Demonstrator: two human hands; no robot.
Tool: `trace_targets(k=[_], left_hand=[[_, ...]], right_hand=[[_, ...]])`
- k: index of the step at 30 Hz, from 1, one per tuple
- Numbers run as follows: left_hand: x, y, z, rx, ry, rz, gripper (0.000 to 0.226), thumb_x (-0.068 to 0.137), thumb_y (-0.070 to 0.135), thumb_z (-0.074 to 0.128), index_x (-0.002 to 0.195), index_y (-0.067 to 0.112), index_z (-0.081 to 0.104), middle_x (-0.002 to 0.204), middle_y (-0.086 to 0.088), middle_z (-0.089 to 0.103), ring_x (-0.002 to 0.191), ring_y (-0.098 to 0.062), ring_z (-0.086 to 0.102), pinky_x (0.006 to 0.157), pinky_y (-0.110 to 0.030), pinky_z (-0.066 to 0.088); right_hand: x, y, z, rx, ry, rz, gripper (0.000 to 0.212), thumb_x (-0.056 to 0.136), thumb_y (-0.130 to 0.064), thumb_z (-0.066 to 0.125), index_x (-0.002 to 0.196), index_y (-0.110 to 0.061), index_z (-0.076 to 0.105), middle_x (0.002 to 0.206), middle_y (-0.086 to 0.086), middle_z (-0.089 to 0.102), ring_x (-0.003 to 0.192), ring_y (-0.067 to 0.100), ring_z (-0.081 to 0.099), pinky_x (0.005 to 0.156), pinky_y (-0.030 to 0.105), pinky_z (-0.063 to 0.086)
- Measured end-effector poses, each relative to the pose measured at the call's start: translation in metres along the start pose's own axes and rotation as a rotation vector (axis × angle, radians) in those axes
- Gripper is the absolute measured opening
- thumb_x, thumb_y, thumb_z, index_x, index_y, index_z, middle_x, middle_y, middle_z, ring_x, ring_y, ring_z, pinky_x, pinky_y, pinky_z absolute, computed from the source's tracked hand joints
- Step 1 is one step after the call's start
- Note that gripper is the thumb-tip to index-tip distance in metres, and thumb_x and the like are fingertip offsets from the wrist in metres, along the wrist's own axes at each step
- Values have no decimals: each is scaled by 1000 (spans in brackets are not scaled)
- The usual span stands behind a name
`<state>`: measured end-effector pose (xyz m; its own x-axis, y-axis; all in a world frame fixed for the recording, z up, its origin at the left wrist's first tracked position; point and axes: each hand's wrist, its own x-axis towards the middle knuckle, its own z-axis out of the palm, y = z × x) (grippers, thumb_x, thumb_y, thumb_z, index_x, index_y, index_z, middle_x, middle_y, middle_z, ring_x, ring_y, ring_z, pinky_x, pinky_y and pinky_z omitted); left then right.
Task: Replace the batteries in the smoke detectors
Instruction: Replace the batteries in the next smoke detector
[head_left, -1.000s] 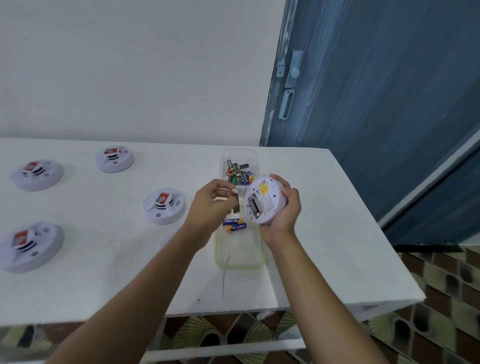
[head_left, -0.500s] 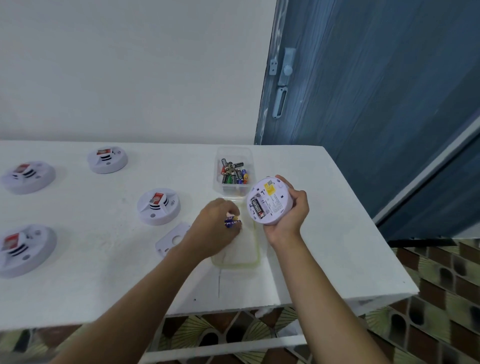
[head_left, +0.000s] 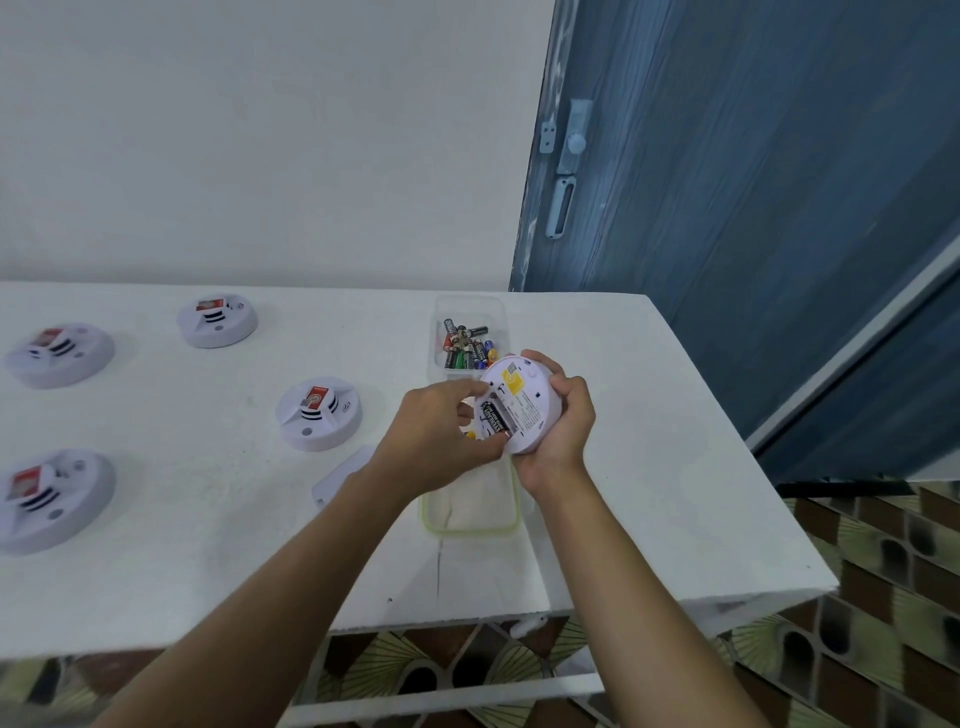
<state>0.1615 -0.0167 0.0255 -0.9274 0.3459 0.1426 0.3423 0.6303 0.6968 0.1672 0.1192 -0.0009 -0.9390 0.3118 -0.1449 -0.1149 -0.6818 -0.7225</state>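
My right hand (head_left: 567, 431) grips a round white smoke detector (head_left: 531, 399), tilted with its underside and open battery slot facing me. A black battery (head_left: 493, 415) sits in the slot. My left hand (head_left: 434, 441) is against the detector's lower left edge. It pinches a small battery (head_left: 470, 435); only the battery's yellow end shows between the fingers. Both hands hover over a green-rimmed clear tray (head_left: 470, 529). Behind them a clear box (head_left: 467, 304) holds several loose batteries (head_left: 465, 345).
Several other white smoke detectors lie on the white table (head_left: 649, 467): one near centre (head_left: 318, 413), one at the back (head_left: 217, 322), two at the left (head_left: 60, 356) (head_left: 52, 499). A loose white cover plate (head_left: 340, 475) lies by my left wrist. A blue door (head_left: 753, 208) stands at right.
My left hand picked a blue-and-yellow battery out of the green-rimmed tray and lifted it up to the detector's slot. My right hand has kept the detector in about the same place.
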Motion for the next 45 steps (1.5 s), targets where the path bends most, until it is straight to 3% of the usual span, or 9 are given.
trace_targets(k=[3,7,16,21,28,32,36,41,45], left_hand=[[0,4,-1,76,-11,17,62,75,35,77,132,17,60,114,4,71,87,-3,60,79,-8,39],[-2,10,-3,134,-21,57,50,75,32,75,120,12,67,103,-3,72,90,-17,65,84,-24,49],[-4,4,1,177,-46,79,75,57,65,41,107,17,70,87,1,72,80,-19,65,73,-23,47],[-6,3,2,175,-46,91,77,57,65,37,105,17,72,88,1,74,81,-20,66,73,-25,48],[-7,-5,5,197,-51,74,55,62,56,39,84,16,70,72,-4,67,73,-26,61,71,-30,48],[-8,-8,7,141,-15,106,46,70,49,48,87,14,74,93,-5,74,88,-22,66,79,-30,52],[-7,-15,13,153,-35,160,38,85,46,61,109,20,74,127,-3,64,108,-18,61,83,-20,37],[-9,-8,14,-65,-31,-37,41,86,40,71,124,26,66,97,6,67,81,-6,63,81,-24,49],[-7,-8,10,-402,-69,-243,29,81,13,65,102,32,72,82,0,73,76,-16,69,79,-26,58]], right_hand=[[-1,3,3,-10,17,16,40,69,-30,47,99,-13,66,95,13,68,85,31,63,67,33,53],[-2,4,5,-31,35,41,41,68,-31,47,100,-13,66,96,14,66,82,29,63,64,31,54],[-6,3,4,-56,50,56,32,91,-22,36,96,-13,66,86,11,67,78,27,63,63,28,53],[-7,4,7,-86,84,59,40,69,-32,48,98,-12,67,89,13,67,77,28,65,64,29,54],[-4,4,5,-65,93,43,37,71,-30,48,96,-11,67,84,11,67,75,27,63,62,28,50],[-4,1,4,-41,89,52,31,92,-22,36,94,-12,66,83,11,67,75,28,62,60,26,49],[-3,1,4,-18,110,24,30,93,-21,36,98,-12,64,81,9,66,72,25,62,55,24,49],[-3,5,6,-51,128,-59,30,76,-26,46,93,-15,67,92,12,63,82,29,60,60,28,48],[1,6,3,-103,179,-111,34,71,-29,47,93,-17,70,101,13,64,95,31,59,73,34,47]])
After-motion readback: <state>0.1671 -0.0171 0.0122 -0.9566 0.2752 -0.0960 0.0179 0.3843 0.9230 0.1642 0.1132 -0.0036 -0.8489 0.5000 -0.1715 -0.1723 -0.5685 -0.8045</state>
